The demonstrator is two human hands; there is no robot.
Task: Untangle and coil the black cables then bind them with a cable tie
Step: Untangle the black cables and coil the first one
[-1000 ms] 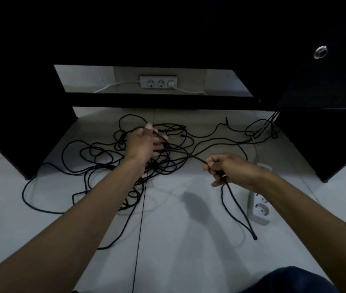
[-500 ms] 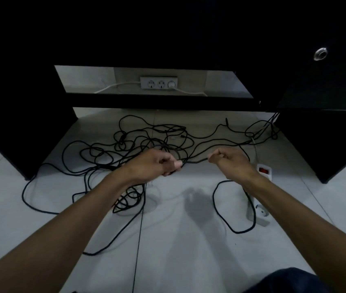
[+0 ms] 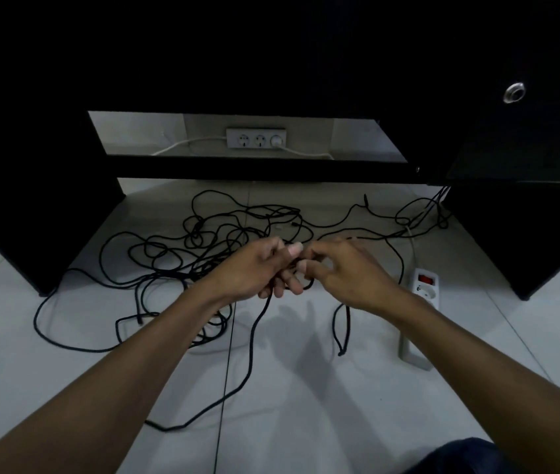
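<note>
Both hands meet just above the tiled floor (image 3: pixel 306 405), fingers curled round the same black cable (image 3: pixel 254 331). The left hand (image 3: pixel 254 268) grips it with thumb over the top, and a length drops from under its fingers and trails toward the near part of the floor. The right hand (image 3: pixel 347 268) pinches the cable close against the left (their fingertips almost touch), and a narrow loop (image 3: pixel 340 326) hangs below its wrist.

Behind the hands the rest of the black cables (image 3: pixel 203 241) lie in a loose tangle, spread across the floor beneath the black desk (image 3: pixel 271 46), with strands running off to the desk's right leg. A white power strip (image 3: pixel 422 292) with a red switch lies on the floor just beside the right forearm. On the wall under the desk sits a white socket panel (image 3: pixel 256 138) with a white cord.
</note>
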